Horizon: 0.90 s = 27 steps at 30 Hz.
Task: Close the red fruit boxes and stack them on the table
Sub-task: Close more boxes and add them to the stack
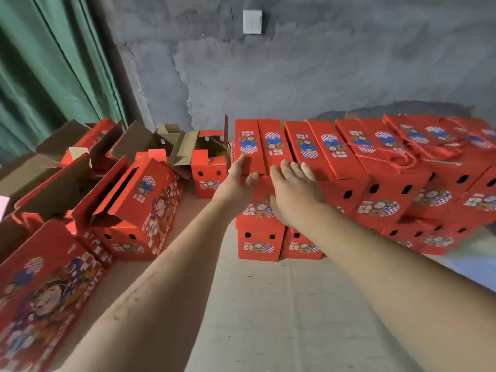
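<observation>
— Where is the box?
— The top red fruit box sits on the stack. My left hand and right hand lie flat on it, fingers straight, maybe pressing.

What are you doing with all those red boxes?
A person is packing fruit boxes. Both hands reach to the top box at the left end of the closed stack: the left hand touches its left side and the right hand lies flat on its lid. On the left, more boxes sit with their flaps open, waiting to be closed. Everything rests on the table, against a grey wall.
</observation>
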Tool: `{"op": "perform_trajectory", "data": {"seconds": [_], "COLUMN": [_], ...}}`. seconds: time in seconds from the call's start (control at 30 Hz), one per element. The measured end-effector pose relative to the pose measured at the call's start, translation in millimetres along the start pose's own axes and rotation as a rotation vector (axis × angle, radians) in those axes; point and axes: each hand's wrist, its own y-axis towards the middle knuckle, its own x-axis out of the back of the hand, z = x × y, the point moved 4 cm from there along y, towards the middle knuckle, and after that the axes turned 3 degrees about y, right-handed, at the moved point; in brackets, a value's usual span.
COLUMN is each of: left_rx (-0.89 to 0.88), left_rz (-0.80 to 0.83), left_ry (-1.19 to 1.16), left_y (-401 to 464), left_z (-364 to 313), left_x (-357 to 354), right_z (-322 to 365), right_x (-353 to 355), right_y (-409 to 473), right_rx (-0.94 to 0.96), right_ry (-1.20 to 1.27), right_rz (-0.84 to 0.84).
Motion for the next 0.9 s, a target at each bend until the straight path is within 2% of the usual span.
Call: {"op": "perform_trajectory", "data": {"seconds": [0.2, 0.4, 0.43, 0.5, 0.57, 0.6, 0.8, 0.9], "left_rx": [-0.036, -0.066, -0.046, -0.02, -0.215, -0.288, -0.259, -0.314], "left_rz": [0.061, 0.068, 0.028, -0.123, -0.21, -0.196, -0.157, -0.224], "left_ry": [-0.094, -0.003, 0.057, 0.414, 0.757, 0.818, 0.815, 0.438], "left_y": [-1.2, -16.3, -15.8, -23.0, -37.4, -42.2, -43.8, -79.1], "left_z": [3.3, -0.8, -4.2, -15.6, -27.2, -30.1, -38.0, -46.1], "left_x": [1.5, 7.3, 4.7, -7.0, -24.4, -30.8, -30.8, -40.0], "right_z": [5.6, 22.2, 22.8, 19.7, 15.0, 11.6, -7.7, -12.4], "right_x": [3.0, -0.1, -2.4, -6.0, -8.3, -9.6, -0.6, 14.9], "right_y": [-10.0, -28.2, -31.7, -40.1, -52.6, -60.1, -92.1, -101.8], "right_rx": [-0.002, 0.039, 0.041, 0.043, 0.04, 0.032, -0.035, 0.012], "right_ry": [-0.003, 0.022, 0.039, 0.112, 0.223, 0.267, 0.482, 0.539], "right_rz": [-0.037, 0.038, 0.059, 0.101, 0.148, 0.157, 0.12, 0.052]}}
